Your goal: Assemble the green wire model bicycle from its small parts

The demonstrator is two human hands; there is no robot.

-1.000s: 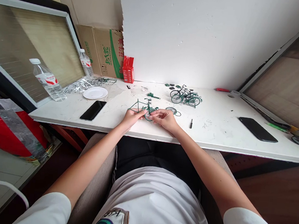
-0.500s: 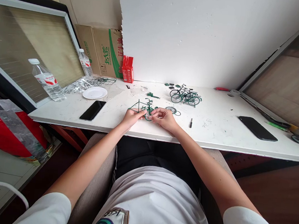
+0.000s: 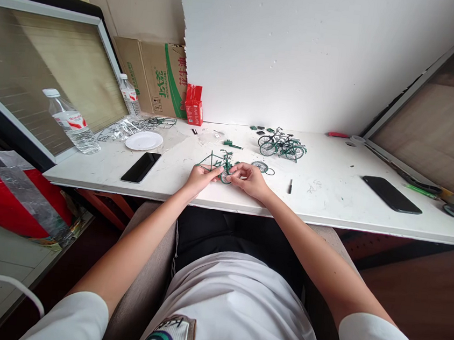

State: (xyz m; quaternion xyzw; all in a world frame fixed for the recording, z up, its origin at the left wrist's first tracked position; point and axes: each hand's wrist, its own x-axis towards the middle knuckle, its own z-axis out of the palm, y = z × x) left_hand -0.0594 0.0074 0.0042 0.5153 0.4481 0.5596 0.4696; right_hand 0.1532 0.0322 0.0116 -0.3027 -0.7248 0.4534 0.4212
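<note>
1 white plate point(image 3: 144, 141) and 1 dark phone point(image 3: 140, 167) lie left of the left hand point(image 3: 203, 178), whose thumb and fingers pinch a green model bicycle point(image 3: 227, 164) near the table's point(image 3: 321, 201) front edge. The right hand's point(image 3: 250, 180) fingers curl in at its front wheel, though whether they grip it I cannot tell. Farther right stand finished-looking model bicycles point(image 3: 282, 146).

White table point(image 3: 330, 186). Left: two water bottles point(image 3: 73, 121), a plate point(image 3: 144, 141), a phone point(image 3: 140, 167). Rear: a small red box point(image 3: 194, 111), toy bicycles point(image 3: 282, 145) standing close together. Centre: a loose wheel point(image 3: 260, 167). Right: a second phone point(image 3: 392, 195).
</note>
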